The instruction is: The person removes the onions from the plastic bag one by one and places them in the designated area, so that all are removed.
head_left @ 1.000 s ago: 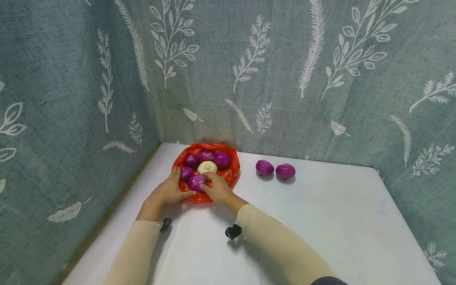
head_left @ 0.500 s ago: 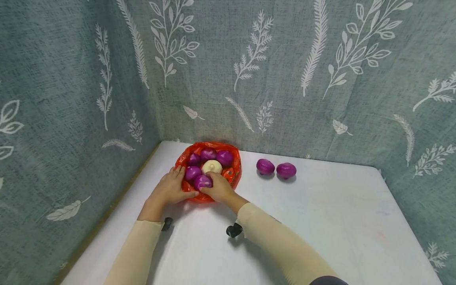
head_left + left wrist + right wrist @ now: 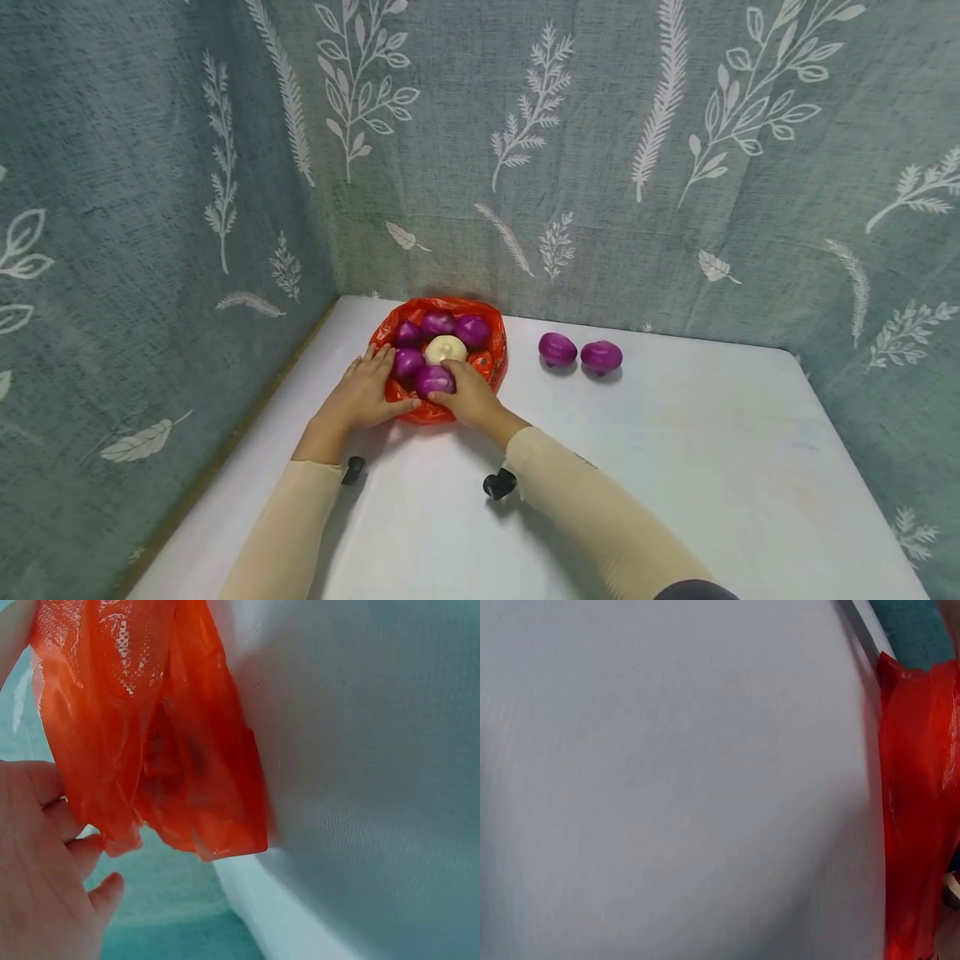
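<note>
A red plastic bag [image 3: 495,375] stands with its mouth wide at the back left of the table, seen in the head view. Several purple onions [image 3: 472,331] lie inside it round a cream-coloured bulb [image 3: 446,350]. My right hand [image 3: 478,398] grips a purple onion [image 3: 435,381] at the front of the bag, thumb on its near side. The left hand [image 3: 360,393] holds the bag's left front rim, with its fingertips partly hidden behind the red plastic [image 3: 112,727] in the left wrist view. In the right wrist view only the bag's side [image 3: 915,795] shows clearly.
Two more purple onions [image 3: 557,350] sit side by side on the white table [image 3: 712,433], right of the bag. Leaf-patterned grey-green cloth [image 3: 450,167] hangs behind the table and along its left side.
The right hand and the onion it grips have shifted slightly to the right within the bag. The left hand stays at the rim, and the two onions on the table keep their places.
</note>
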Demonstrator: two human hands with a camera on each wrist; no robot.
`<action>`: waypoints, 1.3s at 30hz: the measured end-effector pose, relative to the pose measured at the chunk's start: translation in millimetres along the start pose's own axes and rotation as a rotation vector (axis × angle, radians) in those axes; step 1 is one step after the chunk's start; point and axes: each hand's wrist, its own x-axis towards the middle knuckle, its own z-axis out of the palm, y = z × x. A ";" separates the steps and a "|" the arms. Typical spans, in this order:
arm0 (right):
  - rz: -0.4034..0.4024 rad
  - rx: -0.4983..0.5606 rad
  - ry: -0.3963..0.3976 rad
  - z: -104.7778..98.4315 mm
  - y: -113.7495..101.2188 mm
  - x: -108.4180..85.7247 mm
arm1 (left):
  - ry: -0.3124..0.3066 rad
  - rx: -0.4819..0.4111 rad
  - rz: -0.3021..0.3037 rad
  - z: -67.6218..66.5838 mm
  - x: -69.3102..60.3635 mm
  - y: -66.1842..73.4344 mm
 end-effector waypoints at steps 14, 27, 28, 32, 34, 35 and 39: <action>0.042 -0.057 -0.022 -1.5 13.5 -2.8 | 0.002 0.001 0.006 4.5 0.1 1.4; 0.044 0.073 -0.001 -14.7 15.1 -4.0 | -0.017 0.029 -0.010 4.1 -0.9 -4.1; 0.038 0.083 0.003 -17.3 15.7 -4.2 | -0.020 0.026 -0.013 3.9 -0.5 -4.4; 0.012 0.126 0.019 -27.8 19.2 -4.7 | -0.021 0.017 -0.019 3.6 0.5 -5.5; 0.011 0.140 0.025 -32.9 22.0 -5.3 | -0.022 0.013 -0.020 4.3 0.7 -5.8; 0.010 0.140 0.027 -35.4 23.7 -5.6 | -0.024 0.012 -0.019 4.9 0.7 -6.1; 0.010 0.123 0.016 -44.8 31.8 -7.2 | -0.027 0.014 -0.019 8.2 0.0 -6.5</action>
